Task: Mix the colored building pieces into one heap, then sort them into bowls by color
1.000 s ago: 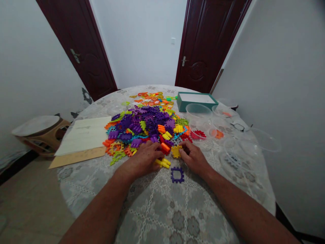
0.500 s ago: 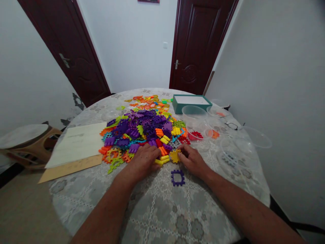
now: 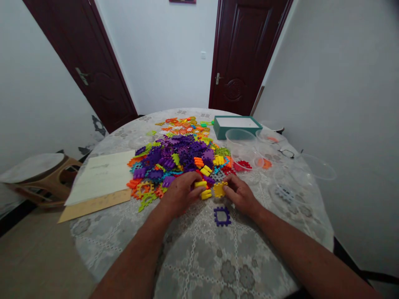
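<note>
A heap of coloured plastic interlocking pieces (image 3: 181, 155), mostly purple, orange, yellow and green, lies in the middle of a round table with a lace cloth (image 3: 199, 249). My left hand (image 3: 181, 191) is closed on small yellow pieces (image 3: 204, 189) at the heap's near edge. My right hand (image 3: 238, 193) pinches a yellow square piece (image 3: 219, 189) just beside them. A purple square frame piece (image 3: 222, 216) lies alone on the cloth in front of my hands.
Clear plastic bowls (image 3: 241, 139) stand at the right, one with red pieces (image 3: 245, 165). A teal box (image 3: 237, 124) sits behind them, glasses (image 3: 286, 153) further right. Paper sheets (image 3: 102, 172) lie at the left. A stool (image 3: 34, 174) stands off the table's left. Two dark doors are behind.
My left hand has drawn the yellow pieces out of the heap's edge and closed on them beside the yellow square. My right hand stays on that square. The view shifted slightly.
</note>
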A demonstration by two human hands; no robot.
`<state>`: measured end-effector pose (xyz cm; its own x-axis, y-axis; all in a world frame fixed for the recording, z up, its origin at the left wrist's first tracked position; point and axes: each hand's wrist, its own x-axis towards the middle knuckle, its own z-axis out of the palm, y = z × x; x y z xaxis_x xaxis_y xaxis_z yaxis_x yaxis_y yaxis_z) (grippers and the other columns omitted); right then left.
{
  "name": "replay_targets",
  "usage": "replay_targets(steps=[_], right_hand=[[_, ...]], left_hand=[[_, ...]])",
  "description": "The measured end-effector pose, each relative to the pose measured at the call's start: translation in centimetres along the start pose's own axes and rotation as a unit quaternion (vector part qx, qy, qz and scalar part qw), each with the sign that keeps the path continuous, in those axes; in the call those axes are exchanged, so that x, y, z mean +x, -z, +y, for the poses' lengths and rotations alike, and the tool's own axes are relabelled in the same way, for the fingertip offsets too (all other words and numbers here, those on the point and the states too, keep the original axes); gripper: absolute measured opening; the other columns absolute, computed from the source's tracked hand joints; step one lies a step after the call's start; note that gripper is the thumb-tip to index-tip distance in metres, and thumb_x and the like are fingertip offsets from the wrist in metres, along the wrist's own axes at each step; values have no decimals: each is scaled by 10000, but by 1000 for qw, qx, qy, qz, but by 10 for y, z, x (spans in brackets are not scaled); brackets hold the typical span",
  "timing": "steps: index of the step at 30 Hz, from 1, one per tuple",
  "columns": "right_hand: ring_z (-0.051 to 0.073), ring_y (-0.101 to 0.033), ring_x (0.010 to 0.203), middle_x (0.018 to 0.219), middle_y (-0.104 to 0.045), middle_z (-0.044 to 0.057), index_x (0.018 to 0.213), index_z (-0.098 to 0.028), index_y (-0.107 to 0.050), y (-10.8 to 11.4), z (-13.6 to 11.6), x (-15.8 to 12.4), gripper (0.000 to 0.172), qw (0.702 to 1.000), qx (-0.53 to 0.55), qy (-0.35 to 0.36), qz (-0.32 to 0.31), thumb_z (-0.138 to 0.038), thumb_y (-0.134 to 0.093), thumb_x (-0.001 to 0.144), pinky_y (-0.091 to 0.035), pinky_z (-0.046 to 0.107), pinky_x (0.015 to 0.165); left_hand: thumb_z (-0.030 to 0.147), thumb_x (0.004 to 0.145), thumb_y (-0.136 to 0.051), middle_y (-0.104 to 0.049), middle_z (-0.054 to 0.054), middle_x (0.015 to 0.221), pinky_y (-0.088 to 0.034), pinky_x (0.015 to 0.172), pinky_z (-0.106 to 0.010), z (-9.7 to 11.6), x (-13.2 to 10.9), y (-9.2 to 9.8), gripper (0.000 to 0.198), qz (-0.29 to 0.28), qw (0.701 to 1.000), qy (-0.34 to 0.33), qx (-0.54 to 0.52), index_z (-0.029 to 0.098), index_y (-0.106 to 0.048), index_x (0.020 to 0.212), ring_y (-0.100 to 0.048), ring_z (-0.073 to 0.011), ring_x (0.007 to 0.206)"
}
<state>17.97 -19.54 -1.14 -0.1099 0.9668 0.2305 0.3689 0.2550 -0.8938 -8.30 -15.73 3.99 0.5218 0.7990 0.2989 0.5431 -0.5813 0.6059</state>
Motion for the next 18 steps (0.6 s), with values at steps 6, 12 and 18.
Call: replay_targets(steps=[6, 12, 18], right_hand=[[159, -563, 720, 854, -624, -13, 1059, -247, -588, -9, -6, -4, 124, 996, 86, 17, -20, -309, -613, 954, -428, 266, 624], [145, -575, 720, 832, -617, -36, 1015, -250, -550, -15, -11, -2, 179, 995, 93, 14, -31, -311, -677, 905, -453, 253, 651], [172, -656, 852, 1014, -703, 14, 1238, -243, -624, -8, -17, -1, 335, 995, 85, 36, -45, -271, -644, 904, -515, 291, 749]], left_hand=[[305, 973, -645, -790, -51, 1101, -541, 857, -307, 19, 1, -14, 253, 8, 994, 56, -94, 224, -736, 1195, -721, -191, 942], [203, 976, -555, -771, -84, 1271, -538, 1021, -357, 21, 1, -20, 364, -40, 997, 6, -72, 218, -720, 1301, -714, -221, 1155], [213, 1010, -542, -787, -60, 1190, -554, 929, -319, 12, -2, -16, 361, -47, 998, -41, -30, 246, -671, 1346, -735, -189, 1034]])
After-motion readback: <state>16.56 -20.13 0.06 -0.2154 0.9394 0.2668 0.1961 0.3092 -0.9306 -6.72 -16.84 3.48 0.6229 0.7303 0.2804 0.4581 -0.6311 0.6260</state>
